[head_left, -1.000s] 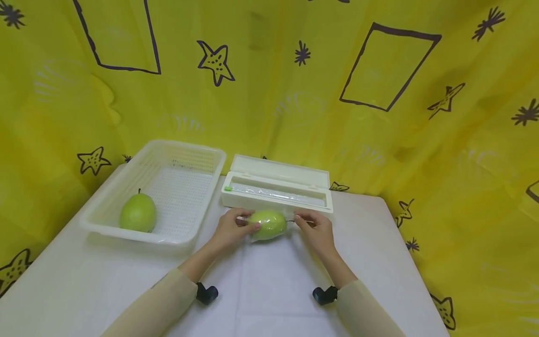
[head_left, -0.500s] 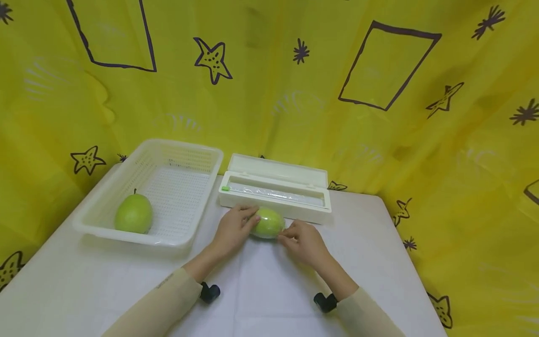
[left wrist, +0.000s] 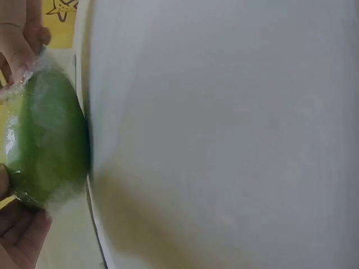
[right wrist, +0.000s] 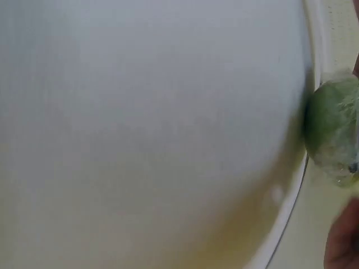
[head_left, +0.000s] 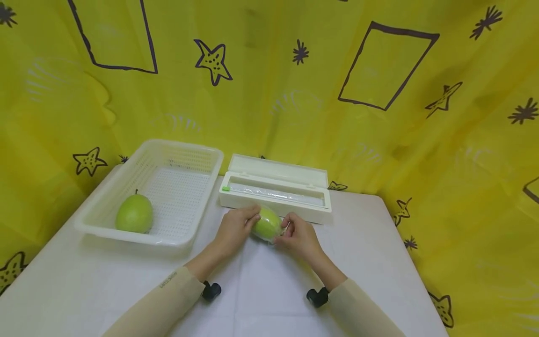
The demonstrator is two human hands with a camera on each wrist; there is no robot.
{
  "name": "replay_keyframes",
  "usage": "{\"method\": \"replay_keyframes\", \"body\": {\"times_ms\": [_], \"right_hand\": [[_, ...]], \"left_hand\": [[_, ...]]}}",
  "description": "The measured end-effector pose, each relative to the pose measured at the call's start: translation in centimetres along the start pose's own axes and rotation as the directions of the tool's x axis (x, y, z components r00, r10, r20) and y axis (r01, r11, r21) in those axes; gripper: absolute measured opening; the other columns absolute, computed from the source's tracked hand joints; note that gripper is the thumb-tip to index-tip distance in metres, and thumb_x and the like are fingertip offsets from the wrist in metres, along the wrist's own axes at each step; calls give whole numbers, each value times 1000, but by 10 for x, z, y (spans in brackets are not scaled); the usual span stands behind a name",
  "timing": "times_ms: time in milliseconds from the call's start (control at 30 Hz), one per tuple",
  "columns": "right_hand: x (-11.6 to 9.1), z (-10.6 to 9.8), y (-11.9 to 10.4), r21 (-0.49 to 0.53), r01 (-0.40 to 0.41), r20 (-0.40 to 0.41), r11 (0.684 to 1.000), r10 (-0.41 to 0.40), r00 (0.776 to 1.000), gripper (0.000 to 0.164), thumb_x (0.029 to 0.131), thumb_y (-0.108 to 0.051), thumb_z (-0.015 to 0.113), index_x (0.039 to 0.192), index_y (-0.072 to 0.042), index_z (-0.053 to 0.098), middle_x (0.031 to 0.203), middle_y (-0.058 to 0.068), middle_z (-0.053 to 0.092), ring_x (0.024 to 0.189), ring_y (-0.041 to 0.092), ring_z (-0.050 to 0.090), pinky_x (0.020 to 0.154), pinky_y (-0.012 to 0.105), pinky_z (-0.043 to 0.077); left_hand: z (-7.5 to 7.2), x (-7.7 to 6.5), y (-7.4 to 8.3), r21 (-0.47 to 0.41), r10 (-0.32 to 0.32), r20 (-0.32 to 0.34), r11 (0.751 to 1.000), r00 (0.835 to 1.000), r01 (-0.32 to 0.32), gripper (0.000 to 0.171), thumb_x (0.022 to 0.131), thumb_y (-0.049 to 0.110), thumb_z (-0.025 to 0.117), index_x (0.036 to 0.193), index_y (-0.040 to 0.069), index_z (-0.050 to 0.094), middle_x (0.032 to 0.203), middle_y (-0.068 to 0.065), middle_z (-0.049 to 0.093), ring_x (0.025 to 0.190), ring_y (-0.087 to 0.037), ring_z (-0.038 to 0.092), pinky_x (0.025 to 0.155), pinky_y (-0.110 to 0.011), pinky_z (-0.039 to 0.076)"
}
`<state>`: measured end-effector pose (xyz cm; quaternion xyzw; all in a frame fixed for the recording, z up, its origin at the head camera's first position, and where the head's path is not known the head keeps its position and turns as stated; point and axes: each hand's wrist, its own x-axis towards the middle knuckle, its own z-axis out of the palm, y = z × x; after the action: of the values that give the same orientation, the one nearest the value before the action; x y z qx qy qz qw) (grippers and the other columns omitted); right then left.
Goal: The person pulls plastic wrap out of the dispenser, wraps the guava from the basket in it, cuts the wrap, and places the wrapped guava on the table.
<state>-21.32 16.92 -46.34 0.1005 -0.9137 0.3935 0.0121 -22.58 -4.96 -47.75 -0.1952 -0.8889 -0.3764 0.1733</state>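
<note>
A green pear (head_left: 267,224), wrapped in clear cling film (left wrist: 56,193), lies on its side just above the white table in the head view. My left hand (head_left: 234,229) grips its left end, fingers over the top and thumb on the near side. At the other end, the thumb and fingers of my right hand (head_left: 298,235) pinch the gathered film around the stem. In the left wrist view the film shows wrinkled at both ends of the pear. Behind the hands, an open white cling film box (head_left: 275,206) holds a roll of clear film (head_left: 275,194).
A white plastic basket (head_left: 181,241) stands at the left with one unwrapped pear (head_left: 134,214) in it. A green slider (head_left: 226,189) sits at the box's left end. A yellow patterned curtain (head_left: 269,131) hangs behind the white table (head_left: 269,299).
My right hand has moved left from the drawn-out film to the pear's right end. The pear has turned, its right end swinging towards me. My left hand has closed further over its left end.
</note>
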Motion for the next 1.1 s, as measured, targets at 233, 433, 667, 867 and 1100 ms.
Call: {"method": "replay_keyframes", "body": {"times_ms": [233,433,667,867,1100], "right_hand": [[6,6,-8,-208,201,120,957,-179,976,86,76,-28,87,147,-2,45,134,18,61,116,31,62,96,46,52],[9,11,-14,-270,198,116,942,-172,978,92,75,-34,88,149,-5,43,119,20,69,99,29,67,85,45,55],[13,13,-15,-102,150,213,983,-125,969,92,89,-36,75,158,-4,23,153,20,42,132,35,51,106,48,46],[4,5,-4,209,-160,235,965,109,966,93,83,-39,81,157,-15,30,141,18,54,113,30,66,87,40,58],[5,14,-6,118,-68,-3,991,69,998,59,79,-34,85,125,-9,57,90,5,66,77,13,65,67,28,56]], "left_hand": [[1,-4,-1,59,-1,33,998,999,-1,30,96,25,66,123,12,70,106,-13,75,85,-33,73,71,-43,59],[7,-1,6,69,-51,161,997,986,40,53,89,57,67,117,14,53,77,-3,60,64,-18,53,54,-30,43],[10,-1,3,32,-127,132,992,983,124,78,86,59,68,139,5,50,110,-13,70,90,-28,67,75,-43,54],[11,-4,-3,-13,-110,167,993,980,114,62,98,50,55,155,33,36,145,-16,52,112,-40,63,93,-54,52],[8,-7,-4,43,-130,182,991,975,124,56,98,56,51,151,37,42,147,-22,47,115,-44,61,95,-57,50]]}}
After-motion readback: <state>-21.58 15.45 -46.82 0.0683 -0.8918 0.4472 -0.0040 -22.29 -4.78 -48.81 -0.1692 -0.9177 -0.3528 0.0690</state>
